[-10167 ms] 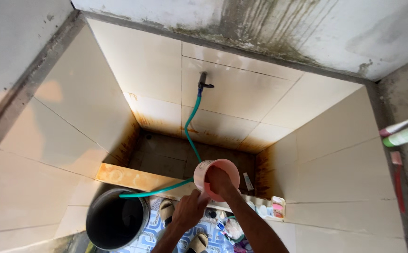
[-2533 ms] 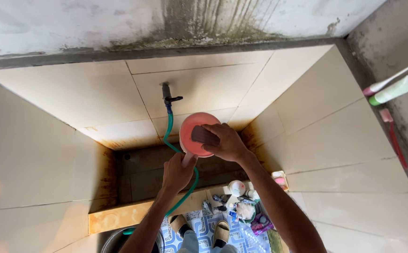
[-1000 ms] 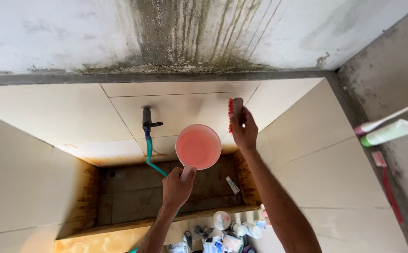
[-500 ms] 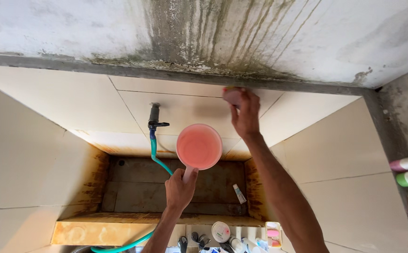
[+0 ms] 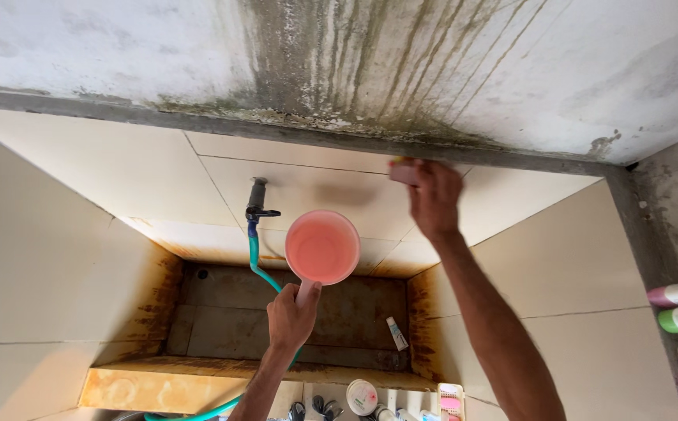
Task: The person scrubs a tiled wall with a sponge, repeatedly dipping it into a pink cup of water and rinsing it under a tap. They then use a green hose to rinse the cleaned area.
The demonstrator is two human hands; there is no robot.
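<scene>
The right hand (image 5: 435, 199) has its fingers closed on a small pinkish scrub brush (image 5: 404, 172), pressing it against the top edge of the cream wall tile (image 5: 308, 187), just under the grey cement band (image 5: 277, 129). That brush sits at about one o'clock from the middle of the view and is blurred, so its bristles cannot be made out. The left hand (image 5: 292, 316) is wrapped tightly around the handle of a pink plastic dipper (image 5: 323, 246), held up with its open mouth facing the camera, near the centre. At ten o'clock from the dipper a dark tap (image 5: 258, 201) juts from the tile, with a green hose (image 5: 257, 261) running down from it behind the left wrist. A small white tube (image 5: 395, 333) lies in the rust-stained basin (image 5: 222, 312) at five o'clock from the left hand.
</scene>
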